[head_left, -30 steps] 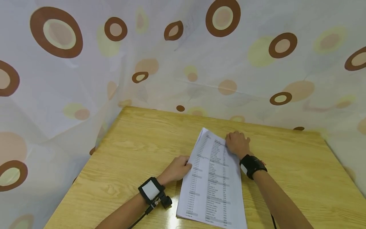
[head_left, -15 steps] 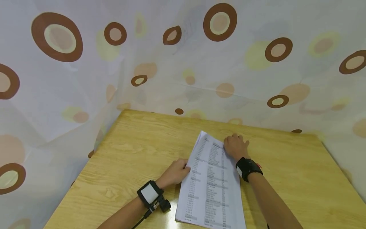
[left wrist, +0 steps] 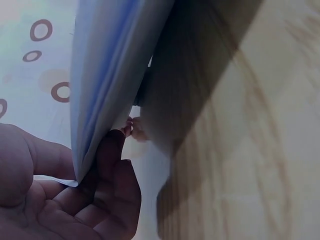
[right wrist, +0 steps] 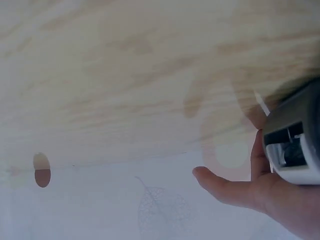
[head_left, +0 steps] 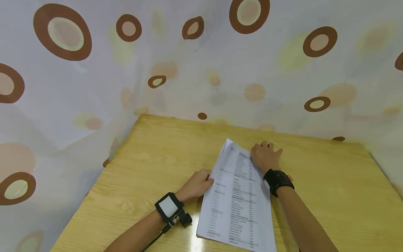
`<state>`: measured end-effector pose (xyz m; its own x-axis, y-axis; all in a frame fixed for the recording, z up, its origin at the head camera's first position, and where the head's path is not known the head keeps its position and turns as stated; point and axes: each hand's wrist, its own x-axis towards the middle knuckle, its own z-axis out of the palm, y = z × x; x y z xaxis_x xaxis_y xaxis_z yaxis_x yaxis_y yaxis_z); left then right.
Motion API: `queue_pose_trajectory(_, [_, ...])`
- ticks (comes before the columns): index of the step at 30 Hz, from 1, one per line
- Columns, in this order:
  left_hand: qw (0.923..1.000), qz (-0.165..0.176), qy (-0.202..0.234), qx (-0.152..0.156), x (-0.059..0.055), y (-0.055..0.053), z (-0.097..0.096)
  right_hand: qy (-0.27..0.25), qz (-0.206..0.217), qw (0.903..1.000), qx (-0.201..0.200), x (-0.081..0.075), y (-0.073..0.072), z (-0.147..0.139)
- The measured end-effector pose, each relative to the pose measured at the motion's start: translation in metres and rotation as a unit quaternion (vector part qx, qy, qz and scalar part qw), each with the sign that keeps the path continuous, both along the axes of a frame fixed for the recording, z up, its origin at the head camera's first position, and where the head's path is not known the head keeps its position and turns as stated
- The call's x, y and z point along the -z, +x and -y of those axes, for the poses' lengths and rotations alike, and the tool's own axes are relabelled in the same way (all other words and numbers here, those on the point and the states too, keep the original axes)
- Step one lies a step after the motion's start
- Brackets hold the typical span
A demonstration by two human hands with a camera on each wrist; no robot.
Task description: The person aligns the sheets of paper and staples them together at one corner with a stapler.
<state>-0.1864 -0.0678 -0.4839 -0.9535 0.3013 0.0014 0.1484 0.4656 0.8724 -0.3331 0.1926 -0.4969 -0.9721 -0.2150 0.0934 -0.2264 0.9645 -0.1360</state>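
Observation:
A stack of printed paper sheets (head_left: 236,206), covered in columns of text with grey bands, is tilted up off the wooden table. My left hand (head_left: 196,183) pinches its left edge; in the left wrist view that hand (left wrist: 75,200) has its thumb on one side of the sheets (left wrist: 107,85) and curled fingers on the other. My right hand (head_left: 266,155) grips the upper right edge, its thumb hidden. Small fingertips (left wrist: 137,130) of it show past the paper in the left wrist view. In the right wrist view the right hand (right wrist: 275,197) is partly covered by a dark device.
The wooden table (head_left: 151,157) extends on both sides of the paper. A white sheet-like backdrop with brown and yellow ovals (head_left: 220,70) rises behind and at the sides. Wrist straps (head_left: 170,208) with cameras sit on both arms, and a cable runs from the left one.
The whole head view shifts slightly, down and then back up. Both hands keep their hold on the paper stack, which stays nearly in place between them.

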Motion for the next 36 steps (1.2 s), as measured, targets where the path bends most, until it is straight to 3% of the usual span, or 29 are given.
queue_pose_trajectory(7, [0.9993, 0.037, 0.004, 0.004, 0.000, 0.013, 0.006, -0.004, 0.021, 0.9997, -0.006, -0.001, 0.013, 0.006])
queue_pose_trajectory(14, [0.9996, 0.026, 0.012, 0.002, 0.007, 0.016, 0.012, -0.051, 0.022, 0.9985, -0.005, 0.012, 0.018, 0.007])
queue_pose_trajectory(18, [0.9993, 0.033, 0.018, 0.006, 0.015, 0.014, 0.012, -0.096, -0.009, 0.9953, 0.010, 0.017, 0.017, 0.006])
queue_pose_trajectory(24, [0.9984, 0.043, 0.037, -0.004, 0.022, 0.015, 0.010, -0.181, -0.077, 0.9803, 0.010, 0.010, 0.021, -0.004])
queue_pose_trajectory(27, [0.9982, 0.041, 0.044, 0.000, 0.024, 0.017, 0.008, -0.193, -0.058, 0.9792, -0.024, -0.001, 0.032, -0.018])
queue_pose_trajectory(31, [0.9983, 0.036, 0.045, -0.001, 0.024, 0.018, 0.006, -0.188, 0.022, 0.9789, -0.078, -0.016, 0.051, -0.034])
queue_pose_trajectory(36, [0.9989, 0.025, 0.039, -0.008, 0.020, 0.015, 0.009, -0.174, 0.076, 0.9760, -0.106, -0.017, 0.067, -0.043])
